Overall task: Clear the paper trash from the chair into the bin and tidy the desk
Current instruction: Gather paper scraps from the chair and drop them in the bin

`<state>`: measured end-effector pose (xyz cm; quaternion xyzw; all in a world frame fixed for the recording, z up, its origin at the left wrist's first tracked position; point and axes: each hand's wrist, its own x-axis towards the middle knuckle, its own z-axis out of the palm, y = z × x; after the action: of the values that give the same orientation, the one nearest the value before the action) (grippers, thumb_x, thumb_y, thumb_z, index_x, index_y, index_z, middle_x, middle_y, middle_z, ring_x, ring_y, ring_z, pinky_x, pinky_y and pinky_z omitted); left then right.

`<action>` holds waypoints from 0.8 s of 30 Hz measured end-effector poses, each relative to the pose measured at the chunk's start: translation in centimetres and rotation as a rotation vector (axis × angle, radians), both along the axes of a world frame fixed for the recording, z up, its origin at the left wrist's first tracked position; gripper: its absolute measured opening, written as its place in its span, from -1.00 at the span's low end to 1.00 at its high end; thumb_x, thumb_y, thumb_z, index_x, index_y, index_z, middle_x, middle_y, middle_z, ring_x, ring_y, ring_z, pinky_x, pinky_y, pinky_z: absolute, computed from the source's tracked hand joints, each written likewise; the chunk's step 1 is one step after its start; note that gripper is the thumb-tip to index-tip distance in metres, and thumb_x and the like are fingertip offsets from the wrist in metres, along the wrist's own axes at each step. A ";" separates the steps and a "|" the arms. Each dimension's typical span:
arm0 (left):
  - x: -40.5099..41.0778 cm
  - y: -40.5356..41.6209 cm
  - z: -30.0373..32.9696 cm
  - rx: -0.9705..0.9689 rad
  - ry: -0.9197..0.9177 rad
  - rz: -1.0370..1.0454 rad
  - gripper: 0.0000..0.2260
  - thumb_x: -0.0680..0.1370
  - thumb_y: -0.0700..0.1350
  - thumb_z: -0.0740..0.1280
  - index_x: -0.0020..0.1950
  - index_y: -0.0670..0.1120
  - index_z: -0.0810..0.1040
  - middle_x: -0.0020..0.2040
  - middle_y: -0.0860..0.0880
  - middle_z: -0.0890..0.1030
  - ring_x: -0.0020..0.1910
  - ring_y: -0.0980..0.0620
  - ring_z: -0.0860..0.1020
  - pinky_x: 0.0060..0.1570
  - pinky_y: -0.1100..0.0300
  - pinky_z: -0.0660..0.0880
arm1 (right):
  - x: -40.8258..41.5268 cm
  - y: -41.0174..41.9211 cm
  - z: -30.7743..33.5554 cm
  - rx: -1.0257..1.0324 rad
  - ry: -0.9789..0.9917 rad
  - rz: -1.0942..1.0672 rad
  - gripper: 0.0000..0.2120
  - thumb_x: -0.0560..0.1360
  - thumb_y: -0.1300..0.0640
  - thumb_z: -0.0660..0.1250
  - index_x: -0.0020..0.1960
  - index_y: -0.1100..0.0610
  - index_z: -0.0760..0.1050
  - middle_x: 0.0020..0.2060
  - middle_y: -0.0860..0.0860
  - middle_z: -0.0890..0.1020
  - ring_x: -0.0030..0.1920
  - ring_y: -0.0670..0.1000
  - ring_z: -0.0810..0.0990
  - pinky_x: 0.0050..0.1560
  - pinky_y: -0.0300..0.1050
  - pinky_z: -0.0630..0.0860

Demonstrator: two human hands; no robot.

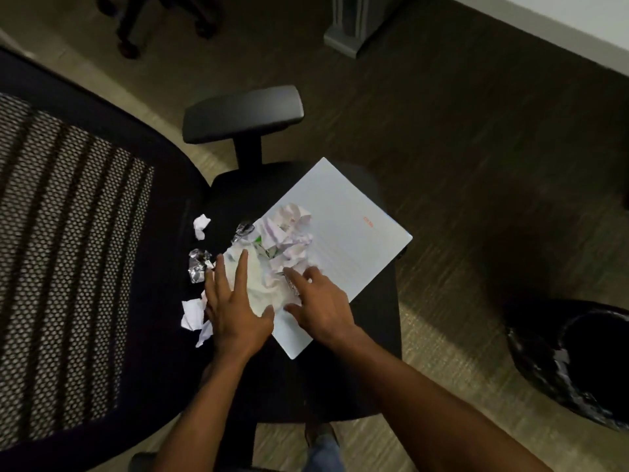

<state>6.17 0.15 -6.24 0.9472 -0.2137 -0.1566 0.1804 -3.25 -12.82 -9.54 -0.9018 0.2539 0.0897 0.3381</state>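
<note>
Both our forearms reach in from the bottom edge toward the black seat of the chair (357, 335), whose mesh back fills the left. Going left to right: small scraps of torn paper (194, 316) and a crumpled foil wrapper (197, 264) lie loose on the seat. Just beside them, our left hand (235, 311) lies flat, fingers straight and spread, pressing the near edge of the crumpled paper pile (286, 240); it grips nothing. Our right hand (320, 304) rests on the pile's right side, fingers loosely bent, with no clear grip on anything we can make out. The pile sits on a flat white sheet (354, 240) lying diagonally across the seat. Far right, well apart on the floor, stands the bin (531, 366) with a dark liner.

We judge the wads light, soft and springy, likely to scatter; cupping them from both sides, or lifting the sheet by opposite edges as a tray, looks safest.
</note>
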 end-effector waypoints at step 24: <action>2.3 1.4 0.1 -0.394 0.109 0.186 -0.49 0.48 -0.41 0.32 0.36 0.01 0.49 0.15 -0.05 0.59 0.11 -0.06 0.55 0.08 0.07 0.53 | -2.8 -3.4 2.7 0.489 -0.420 -0.682 -0.79 0.53 0.37 0.42 -0.03 0.06 0.64 -0.13 -0.10 0.70 -0.11 0.03 0.66 -0.12 -0.04 0.63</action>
<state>8.42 1.57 -6.13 0.8995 -0.1418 -0.1456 0.3867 -6.05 -16.26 -6.83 -0.6593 0.4332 -0.1539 0.5949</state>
